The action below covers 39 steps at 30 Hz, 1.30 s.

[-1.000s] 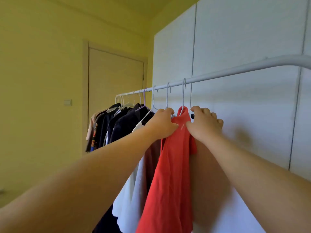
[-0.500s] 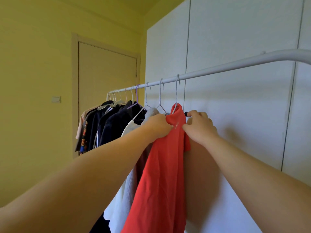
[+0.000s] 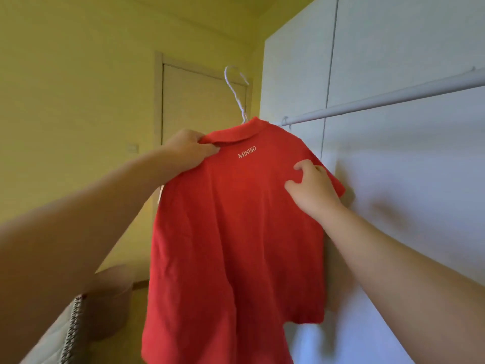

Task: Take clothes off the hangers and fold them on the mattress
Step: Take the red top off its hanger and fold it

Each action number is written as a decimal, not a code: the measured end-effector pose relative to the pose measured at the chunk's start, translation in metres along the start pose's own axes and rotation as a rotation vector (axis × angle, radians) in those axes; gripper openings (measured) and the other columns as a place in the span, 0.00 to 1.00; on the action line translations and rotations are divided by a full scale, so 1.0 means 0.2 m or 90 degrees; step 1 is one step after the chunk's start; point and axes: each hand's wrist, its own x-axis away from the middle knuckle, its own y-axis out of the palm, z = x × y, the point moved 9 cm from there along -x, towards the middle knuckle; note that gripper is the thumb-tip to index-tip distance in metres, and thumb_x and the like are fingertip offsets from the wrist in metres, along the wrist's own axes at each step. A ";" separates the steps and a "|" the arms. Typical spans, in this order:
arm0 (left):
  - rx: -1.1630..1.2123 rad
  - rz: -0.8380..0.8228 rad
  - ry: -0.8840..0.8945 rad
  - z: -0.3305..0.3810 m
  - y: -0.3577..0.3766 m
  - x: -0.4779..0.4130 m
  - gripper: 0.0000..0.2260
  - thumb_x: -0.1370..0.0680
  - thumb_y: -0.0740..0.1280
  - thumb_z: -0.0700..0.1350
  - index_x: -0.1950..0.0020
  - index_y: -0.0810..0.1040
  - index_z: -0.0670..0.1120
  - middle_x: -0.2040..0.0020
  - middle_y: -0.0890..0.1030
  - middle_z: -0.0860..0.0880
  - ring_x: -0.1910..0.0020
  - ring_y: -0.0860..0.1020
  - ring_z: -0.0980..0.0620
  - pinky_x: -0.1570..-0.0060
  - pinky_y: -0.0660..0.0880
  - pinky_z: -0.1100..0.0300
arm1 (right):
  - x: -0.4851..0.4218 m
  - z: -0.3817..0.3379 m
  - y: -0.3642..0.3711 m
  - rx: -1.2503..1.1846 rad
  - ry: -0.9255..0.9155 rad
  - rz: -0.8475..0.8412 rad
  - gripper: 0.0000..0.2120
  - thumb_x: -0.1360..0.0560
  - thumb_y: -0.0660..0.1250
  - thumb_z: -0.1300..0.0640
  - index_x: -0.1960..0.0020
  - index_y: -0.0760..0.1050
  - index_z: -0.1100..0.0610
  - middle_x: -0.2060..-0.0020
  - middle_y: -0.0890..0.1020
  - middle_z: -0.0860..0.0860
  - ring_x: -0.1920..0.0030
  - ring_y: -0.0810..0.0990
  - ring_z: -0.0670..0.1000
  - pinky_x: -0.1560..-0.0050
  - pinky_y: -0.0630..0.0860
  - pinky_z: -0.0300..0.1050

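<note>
A red polo shirt (image 3: 236, 232) bearing white "MINISO" lettering (image 3: 247, 152) sits on a white hanger (image 3: 236, 93), set against yellow walls (image 3: 78, 88), a pale beige door (image 3: 199, 106), white wardrobe panels (image 3: 406, 35) and a white rail (image 3: 393, 99). Black-and-white zigzag trim (image 3: 72, 334) edges a grey padded surface (image 3: 49, 345).

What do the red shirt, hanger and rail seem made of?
The shirt looks like matte knit cloth, likely cotton: it drapes and creases. The hanger is thin wire, seemingly white-coated. The rail is a smooth white tube, probably painted metal.
</note>
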 end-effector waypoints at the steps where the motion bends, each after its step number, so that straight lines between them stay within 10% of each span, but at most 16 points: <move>1: -0.018 0.004 -0.021 -0.06 -0.06 0.03 0.09 0.22 0.65 0.46 0.46 0.80 0.44 0.53 0.80 0.43 0.58 0.78 0.46 0.50 0.77 0.52 | 0.01 -0.06 0.05 -0.013 -0.016 -0.011 0.19 0.24 0.62 0.53 0.34 0.66 0.51 0.37 0.69 0.54 0.40 0.74 0.58 0.41 0.72 0.50; 22: -0.158 0.239 -0.383 -1.22 -1.64 0.78 0.08 0.23 0.65 0.39 0.62 0.77 0.47 0.67 0.77 0.48 0.80 0.75 0.58 0.79 0.71 0.69 | 0.62 -1.86 1.53 -0.334 -0.284 -0.476 0.16 0.24 0.61 0.53 0.37 0.71 0.56 0.41 0.77 0.54 0.42 0.75 0.55 0.49 0.68 0.43; 32: -0.304 0.391 -0.441 -1.62 -1.62 0.88 0.05 0.23 0.61 0.43 0.50 0.73 0.45 0.63 0.75 0.51 0.64 0.73 0.50 0.71 0.65 0.60 | 1.12 -2.36 1.98 -0.546 -0.068 -0.954 0.15 0.21 0.58 0.44 0.56 0.73 0.54 0.61 0.77 0.53 0.63 0.77 0.51 0.60 0.76 0.45; 36: -0.149 0.309 -0.369 -1.75 -1.52 0.75 0.23 0.30 0.63 0.42 0.34 0.67 0.44 0.48 0.81 0.44 0.50 0.79 0.47 0.49 0.77 0.50 | 1.08 -2.47 2.12 -0.623 0.019 -0.962 0.11 0.24 0.64 0.49 0.47 0.75 0.55 0.54 0.80 0.54 0.56 0.79 0.54 0.57 0.75 0.46; 39: -0.071 0.213 -0.372 -1.83 -1.48 0.68 0.20 0.23 0.65 0.37 0.32 0.67 0.41 0.43 0.78 0.42 0.48 0.75 0.52 0.45 0.74 0.59 | 1.00 -2.51 2.24 -0.638 0.041 -0.976 0.06 0.24 0.62 0.60 0.59 0.74 0.56 0.67 0.79 0.54 0.67 0.76 0.51 0.65 0.73 0.42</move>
